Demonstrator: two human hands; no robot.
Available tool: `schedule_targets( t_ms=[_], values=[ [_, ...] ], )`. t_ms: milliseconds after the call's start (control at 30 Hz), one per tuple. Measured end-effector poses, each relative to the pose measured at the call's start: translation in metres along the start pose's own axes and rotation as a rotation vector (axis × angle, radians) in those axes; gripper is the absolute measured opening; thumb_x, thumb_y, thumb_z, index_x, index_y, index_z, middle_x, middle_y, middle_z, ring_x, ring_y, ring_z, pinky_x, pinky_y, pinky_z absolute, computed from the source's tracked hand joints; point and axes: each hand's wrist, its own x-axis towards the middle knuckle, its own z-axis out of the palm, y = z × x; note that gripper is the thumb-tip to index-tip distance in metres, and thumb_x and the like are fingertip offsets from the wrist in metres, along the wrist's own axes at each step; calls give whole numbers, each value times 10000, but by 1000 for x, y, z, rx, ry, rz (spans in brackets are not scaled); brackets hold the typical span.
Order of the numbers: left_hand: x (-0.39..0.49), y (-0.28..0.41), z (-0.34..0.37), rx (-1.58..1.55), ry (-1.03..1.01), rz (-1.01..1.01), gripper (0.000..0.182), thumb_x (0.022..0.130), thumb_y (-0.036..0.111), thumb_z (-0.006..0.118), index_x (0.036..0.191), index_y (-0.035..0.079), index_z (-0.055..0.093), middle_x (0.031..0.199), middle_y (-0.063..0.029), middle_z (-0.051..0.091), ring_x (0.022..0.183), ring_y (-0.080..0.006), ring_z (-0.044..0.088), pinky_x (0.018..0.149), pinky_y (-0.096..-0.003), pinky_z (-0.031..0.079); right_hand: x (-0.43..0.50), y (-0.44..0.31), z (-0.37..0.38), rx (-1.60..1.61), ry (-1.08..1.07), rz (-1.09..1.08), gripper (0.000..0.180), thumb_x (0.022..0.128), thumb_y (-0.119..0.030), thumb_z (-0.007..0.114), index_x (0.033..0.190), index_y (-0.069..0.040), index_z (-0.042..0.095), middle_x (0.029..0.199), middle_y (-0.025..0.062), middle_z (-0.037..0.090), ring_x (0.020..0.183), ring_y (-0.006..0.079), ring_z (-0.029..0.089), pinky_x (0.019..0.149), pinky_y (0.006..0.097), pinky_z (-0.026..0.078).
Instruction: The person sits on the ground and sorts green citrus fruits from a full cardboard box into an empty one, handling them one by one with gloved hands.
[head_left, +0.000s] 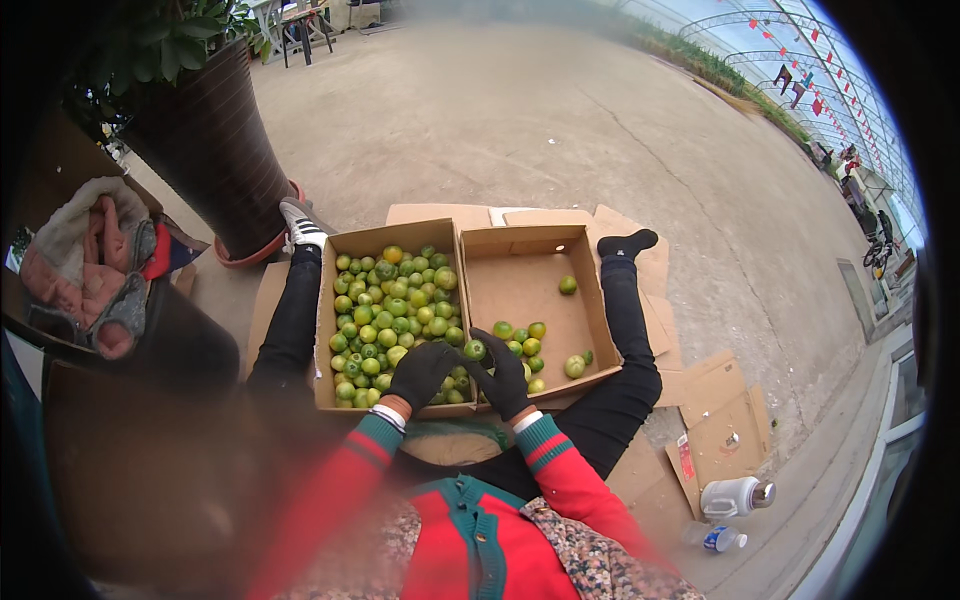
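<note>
My right hand (501, 376), in a black glove, holds a small round green fruit (474, 349) between thumb and fingers. Close beside it is my left hand (421, 373), gloved too, above the front right part of the left cardboard box (388, 234). Its fingers reach towards the held fruit, but whether they grip anything is hidden. Many green and yellowish fruits (397, 306) fill the left box. In the right cardboard box (517, 289), several fruits (531, 346) lie mostly near the front left, and a single green one (568, 285) sits farther back.
My outstretched legs flank both boxes, which stand on flattened cardboard (442, 214). A large potted plant (217, 142) rises at the left, near a box holding a pink padded garment (97, 262). At the right lie a white jug (731, 498) and a plastic bottle (716, 538).
</note>
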Motion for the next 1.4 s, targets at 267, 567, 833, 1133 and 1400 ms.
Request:
schedule_targets(
  t_ms=[267, 567, 833, 1133, 1400],
  values=[
    [24, -22, 28, 554, -51, 32, 447, 789, 205, 586, 1212, 82, 507, 1239, -154, 508, 1039, -370, 523, 838, -454, 466, 6, 54, -17, 887, 575, 887, 389, 950, -255, 550, 1278, -48, 519, 934, 44, 603, 666, 102, 553, 577, 245, 488],
    [28, -11, 38, 606, -4, -288, 412, 779, 362, 603, 1028, 41, 536, 964, -168, 590, 871, -334, 597, 731, -446, 478, 2, 20, -10, 538, -110, 556, 429, 888, -153, 637, 1284, -30, 530, 859, 8, 585, 770, 61, 534, 653, 214, 443],
    [17, -8, 24, -136, 127, -76, 386, 840, 383, 633, 1008, 54, 522, 871, -163, 592, 797, -342, 599, 680, -423, 466, 3, -7, -8, 243, -186, 221, 510, 833, -122, 680, 1314, -94, 511, 814, 60, 584, 730, 120, 562, 652, 268, 462],
    [17, -14, 28, -70, 307, -105, 307, 876, 345, 582, 1002, 64, 589, 894, -168, 611, 831, -358, 595, 710, -438, 471, 1, 17, -6, 558, 116, 459, 368, 908, -197, 611, 1244, -66, 541, 916, 71, 609, 791, 133, 584, 684, 247, 498],
    [11, -25, 31, 321, 86, -14, 311, 813, 356, 612, 1009, 115, 618, 1038, -137, 587, 932, -320, 589, 767, -445, 466, 6, 48, -28, 1452, 423, 852, 523, 942, -552, 421, 1155, -98, 569, 703, 40, 540, 524, 129, 470, 484, 250, 425]
  ],
)
